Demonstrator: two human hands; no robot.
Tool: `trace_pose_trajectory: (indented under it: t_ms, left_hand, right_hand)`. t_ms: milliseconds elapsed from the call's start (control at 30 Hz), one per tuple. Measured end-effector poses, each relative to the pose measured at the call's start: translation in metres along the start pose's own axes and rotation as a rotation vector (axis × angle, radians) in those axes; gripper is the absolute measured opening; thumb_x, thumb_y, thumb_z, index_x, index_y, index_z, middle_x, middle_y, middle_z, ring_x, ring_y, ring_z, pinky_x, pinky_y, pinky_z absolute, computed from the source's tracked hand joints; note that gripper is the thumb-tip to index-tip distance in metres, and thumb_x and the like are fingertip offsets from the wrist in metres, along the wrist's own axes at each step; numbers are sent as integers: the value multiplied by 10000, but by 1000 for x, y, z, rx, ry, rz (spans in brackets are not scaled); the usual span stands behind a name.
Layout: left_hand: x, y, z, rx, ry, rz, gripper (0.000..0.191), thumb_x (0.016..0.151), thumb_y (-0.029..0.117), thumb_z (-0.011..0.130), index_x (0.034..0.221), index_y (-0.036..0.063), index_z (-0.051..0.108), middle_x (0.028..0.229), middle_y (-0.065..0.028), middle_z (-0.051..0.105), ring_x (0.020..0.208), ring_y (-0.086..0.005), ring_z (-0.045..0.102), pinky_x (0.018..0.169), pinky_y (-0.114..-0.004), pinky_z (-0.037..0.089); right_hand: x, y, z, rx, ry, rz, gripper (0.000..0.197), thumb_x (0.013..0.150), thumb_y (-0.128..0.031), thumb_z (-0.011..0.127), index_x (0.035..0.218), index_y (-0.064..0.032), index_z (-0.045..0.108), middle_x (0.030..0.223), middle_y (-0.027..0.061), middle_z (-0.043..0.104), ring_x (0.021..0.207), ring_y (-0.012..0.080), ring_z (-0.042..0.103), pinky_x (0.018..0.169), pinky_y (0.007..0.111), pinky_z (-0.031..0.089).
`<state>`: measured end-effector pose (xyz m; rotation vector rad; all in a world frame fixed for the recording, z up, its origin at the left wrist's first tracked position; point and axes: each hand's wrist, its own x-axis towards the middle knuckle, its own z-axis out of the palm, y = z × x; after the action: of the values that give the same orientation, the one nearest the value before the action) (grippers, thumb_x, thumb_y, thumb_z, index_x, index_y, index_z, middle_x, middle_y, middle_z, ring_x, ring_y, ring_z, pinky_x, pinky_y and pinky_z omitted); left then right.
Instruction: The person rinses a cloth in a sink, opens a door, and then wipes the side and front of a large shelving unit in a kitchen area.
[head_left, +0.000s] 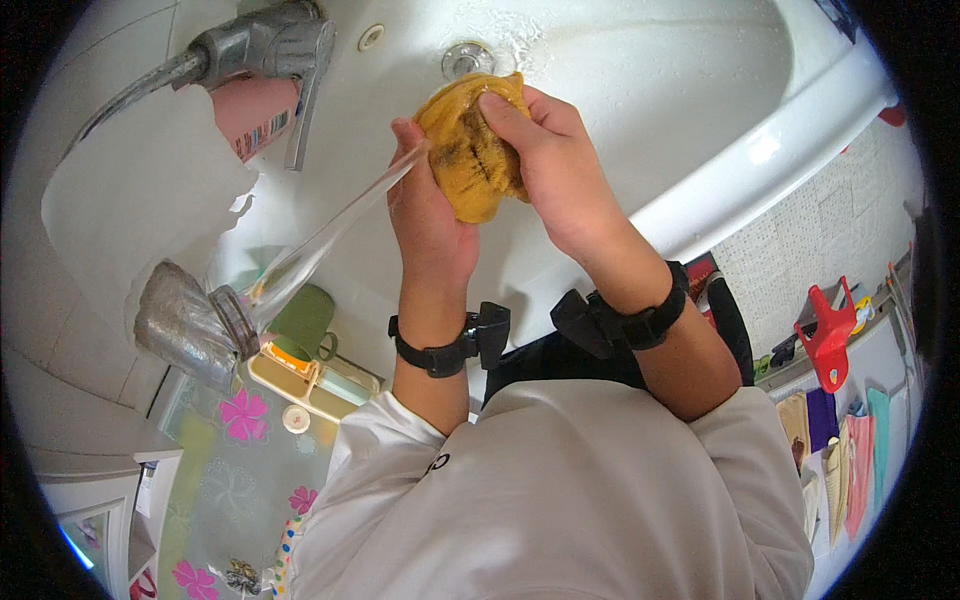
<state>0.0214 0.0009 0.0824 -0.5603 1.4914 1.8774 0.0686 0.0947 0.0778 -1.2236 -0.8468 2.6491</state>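
A wet mustard-yellow cloth (469, 176) with dark stains is bunched between my two hands above a white basin (675, 90). My left hand (431, 221) grips its left side from below, the thumb standing up at its edge. On the right side, my right hand (559, 161) pinches the fabric with the thumb on top, near the stain. A stream of water (337, 217) runs from the metal tap spout (195, 326) at lower left and reaches the cloth's left edge by my left hand. The metal drain (466, 61) lies just beyond the cloth, with water rippling around it.
Upper left are a metal mixer fitting (259, 49) and a pink bottle (255, 112) bearing writing. A green mug (301, 322) and a cream tray (304, 386) stand left of my left forearm. A red plastic item (829, 334) is far right, near hanging cloths (859, 472).
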Motion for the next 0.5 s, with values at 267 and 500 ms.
trace_pose_trajectory:
  t_ms: [267,500]
  left_hand:
    - [0,4,2,46,-97,-42,492,1001,417,357,1199,-13,490,1156,-131,577,1057,-226,588,906,-361,491]
    - [-4,-4,3,59,-76,-4,467,1008,394,352,1196,-9,496,1132,-117,583,1030,-205,591,885,-343,492]
  right_hand:
    - [-10,-8,-8,-251,-86,-69,225,884,-133,634,1012,48,602,901,72,660,797,95,600,707,255,503]
    - [-13,2,-3,-327,11,-214,208,889,-150,643,913,57,648,764,33,653,670,59,565,611,225,481]
